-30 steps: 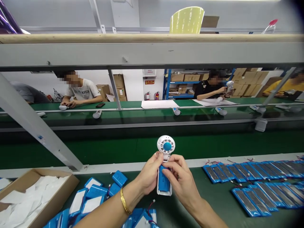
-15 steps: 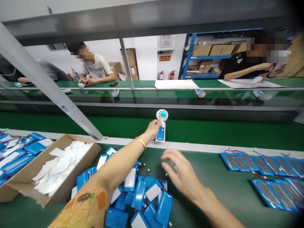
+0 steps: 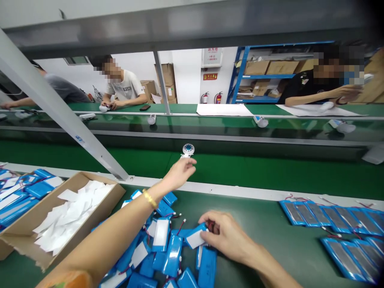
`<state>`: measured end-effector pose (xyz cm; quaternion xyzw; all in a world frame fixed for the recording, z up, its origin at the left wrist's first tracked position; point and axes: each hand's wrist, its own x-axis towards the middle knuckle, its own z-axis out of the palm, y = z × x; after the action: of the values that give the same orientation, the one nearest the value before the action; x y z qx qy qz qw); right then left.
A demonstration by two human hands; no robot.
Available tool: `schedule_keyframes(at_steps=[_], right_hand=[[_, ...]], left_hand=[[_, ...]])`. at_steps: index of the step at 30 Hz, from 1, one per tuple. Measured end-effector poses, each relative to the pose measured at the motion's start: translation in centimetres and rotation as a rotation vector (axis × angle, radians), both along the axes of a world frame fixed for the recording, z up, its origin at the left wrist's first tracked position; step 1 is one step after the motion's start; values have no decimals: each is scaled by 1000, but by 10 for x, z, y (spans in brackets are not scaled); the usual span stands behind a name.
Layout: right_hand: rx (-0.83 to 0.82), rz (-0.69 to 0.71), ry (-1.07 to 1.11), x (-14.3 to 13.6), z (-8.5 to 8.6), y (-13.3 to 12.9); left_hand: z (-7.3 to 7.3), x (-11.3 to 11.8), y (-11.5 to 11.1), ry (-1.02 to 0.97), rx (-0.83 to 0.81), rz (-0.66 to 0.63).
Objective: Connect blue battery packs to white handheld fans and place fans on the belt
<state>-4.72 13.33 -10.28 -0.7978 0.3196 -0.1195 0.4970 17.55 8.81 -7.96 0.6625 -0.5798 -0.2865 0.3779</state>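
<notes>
My left hand (image 3: pixel 181 173) reaches over the green belt, fingers loosely apart. Just beyond it shows the round head of a small white handheld fan (image 3: pixel 188 149) with a blue centre; the hand hides the fan's lower body. Down on the near bench, my right hand (image 3: pixel 229 234) pinches a blue battery pack (image 3: pixel 195 237) with a white label, thumb on the near side and fingers by its red wires. This pack lies at the right edge of a loose pile of blue battery packs (image 3: pixel 174 250), partly under my left forearm.
A cardboard box (image 3: pixel 115 196) of white paper slips stands left, with more battery packs (image 3: pixel 42 188) beyond it. Battery rows (image 3: pixel 327 216) lie at right. A slanted metal post (image 3: pixel 75 132) rises at left. Across the belt, people sit at a bench with several white devices along its edge.
The fan has shifted left on the belt, and my left hand has moved left and loosened from it. My right hand has come down onto a battery pack and closed on it.
</notes>
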Motion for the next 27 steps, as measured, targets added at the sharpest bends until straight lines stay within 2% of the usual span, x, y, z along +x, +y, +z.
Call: schedule_keyframes(at_steps=[2,4,5,7,9,12,15,19,21,27], right_hand=[[130,-77,-99,-3,2,-8],[269,-131,-214,-4,3,-15],[322,-150,-265,-4,3,-18],[379,-182,-337,-4,3,-21],[386,-199,-379,-6,4,-22],[412,-131,-446,-13,6,-26],[506,-39,-566,-19,11,-32],[580,-24,-721,-20,19,-38],[580,-44,-766,-19,22,-40],[581,-77,-819,-17,21,-43]], left_hand=[[15,-15,36,31,25,-169],[22,-28,67,70,97,-310],[22,-34,79,89,146,-349],[18,-43,94,127,217,-345],[10,-50,98,187,215,-281],[5,-57,92,365,170,-190],[13,-63,86,568,133,-164],[26,-73,85,783,91,-230],[29,-78,85,779,57,-233],[33,-87,83,526,22,-216]])
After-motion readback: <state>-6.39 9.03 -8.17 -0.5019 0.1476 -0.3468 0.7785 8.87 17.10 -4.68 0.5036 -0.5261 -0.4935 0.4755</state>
